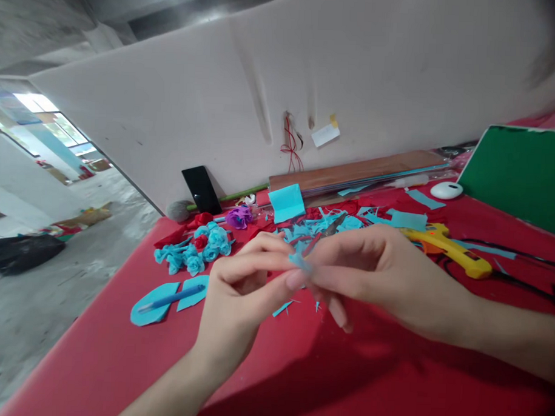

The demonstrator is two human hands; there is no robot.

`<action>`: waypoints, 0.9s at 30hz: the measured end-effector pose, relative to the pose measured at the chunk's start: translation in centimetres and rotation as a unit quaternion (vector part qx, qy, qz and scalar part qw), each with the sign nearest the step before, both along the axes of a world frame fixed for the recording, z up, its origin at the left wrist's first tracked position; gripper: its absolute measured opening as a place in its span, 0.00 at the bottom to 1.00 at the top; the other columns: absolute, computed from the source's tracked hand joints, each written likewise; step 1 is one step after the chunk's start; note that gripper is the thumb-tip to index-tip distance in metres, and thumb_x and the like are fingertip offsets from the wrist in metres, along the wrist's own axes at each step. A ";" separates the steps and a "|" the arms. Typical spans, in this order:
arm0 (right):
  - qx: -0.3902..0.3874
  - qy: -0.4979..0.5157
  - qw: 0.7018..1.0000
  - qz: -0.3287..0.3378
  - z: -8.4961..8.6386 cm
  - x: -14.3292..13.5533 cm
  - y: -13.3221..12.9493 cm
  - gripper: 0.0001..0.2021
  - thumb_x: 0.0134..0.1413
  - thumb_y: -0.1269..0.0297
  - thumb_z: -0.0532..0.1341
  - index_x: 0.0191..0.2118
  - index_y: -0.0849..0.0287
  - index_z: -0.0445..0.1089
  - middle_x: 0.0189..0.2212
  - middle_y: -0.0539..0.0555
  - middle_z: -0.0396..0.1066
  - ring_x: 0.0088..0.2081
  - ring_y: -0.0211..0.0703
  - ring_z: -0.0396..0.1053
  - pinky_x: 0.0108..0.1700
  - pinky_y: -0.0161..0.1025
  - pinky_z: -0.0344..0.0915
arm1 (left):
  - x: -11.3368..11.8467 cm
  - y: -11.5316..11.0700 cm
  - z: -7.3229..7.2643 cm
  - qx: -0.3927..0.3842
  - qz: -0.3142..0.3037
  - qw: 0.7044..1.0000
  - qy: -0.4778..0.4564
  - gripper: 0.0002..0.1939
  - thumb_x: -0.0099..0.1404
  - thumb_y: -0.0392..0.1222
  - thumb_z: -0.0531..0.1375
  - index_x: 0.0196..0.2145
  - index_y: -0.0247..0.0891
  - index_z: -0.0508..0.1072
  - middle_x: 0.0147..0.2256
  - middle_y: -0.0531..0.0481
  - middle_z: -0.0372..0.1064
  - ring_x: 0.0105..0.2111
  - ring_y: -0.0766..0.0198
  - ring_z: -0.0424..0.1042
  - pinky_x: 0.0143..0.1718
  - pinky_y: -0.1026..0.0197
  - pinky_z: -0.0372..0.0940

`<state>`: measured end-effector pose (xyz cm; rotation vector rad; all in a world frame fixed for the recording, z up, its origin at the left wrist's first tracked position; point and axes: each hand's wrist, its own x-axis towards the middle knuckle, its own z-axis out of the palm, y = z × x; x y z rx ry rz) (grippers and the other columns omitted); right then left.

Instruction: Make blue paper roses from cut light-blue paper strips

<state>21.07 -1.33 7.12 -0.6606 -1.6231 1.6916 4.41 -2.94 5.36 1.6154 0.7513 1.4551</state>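
Between my two hands, above the red tabletop, is a small light-blue piece of crepe paper, blurred and partly covered by fingers. My left hand pinches it between thumb and forefinger. From the other side, my right hand has its thumb and fingertips closed on the same piece. Just behind the fingers lie scissors or pliers with pointed metal jaws, their handles mostly hidden. Blue paper scraps are strewn around that tool.
To the left are blue paper flowers, a purple flower and a blue pen on cut paper. A phone leans on the white panel. At right lie a yellow glue gun, its black cord, a white mouse and a green board.
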 end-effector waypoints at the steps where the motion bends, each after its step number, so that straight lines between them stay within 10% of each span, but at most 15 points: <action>1: -0.014 0.001 1.000 0.013 -0.1 0.0 0.1 0.09 0.51 0.64 0.59 0.24 0.62 0.68 0.15 0.45 0.63 0.18 0.28 0.63 0.26 0.27 0.64 | 0.0 0.1 0.1 -0.014 -0.002 1.000 -0.007 0.04 0.53 0.38 0.64 0.26 0.47 0.77 0.26 0.54 0.65 0.28 0.69 0.64 0.27 0.66 0.63; 13: -0.184 0.102 0.963 0.171 -1.1 -0.2 2.0 0.08 0.54 0.70 0.57 0.26 0.65 0.69 0.19 0.47 0.66 0.19 0.26 0.65 0.22 0.24 0.66 | -0.3 1.1 -0.9 -0.083 -0.021 0.995 -0.041 0.01 0.49 0.40 0.66 0.22 0.46 0.78 0.24 0.53 0.65 0.28 0.69 0.64 0.29 0.64 0.64; 27: -0.155 0.108 0.966 0.176 -1.5 -0.1 2.1 0.08 0.55 0.70 0.56 0.28 0.66 0.70 0.23 0.48 0.66 0.20 0.27 0.66 0.25 0.25 0.67 | 0.3 0.6 -1.1 -0.111 -0.001 0.991 -0.069 0.04 0.50 0.42 0.65 0.20 0.42 0.76 0.26 0.53 0.60 0.27 0.70 0.62 0.29 0.65 0.64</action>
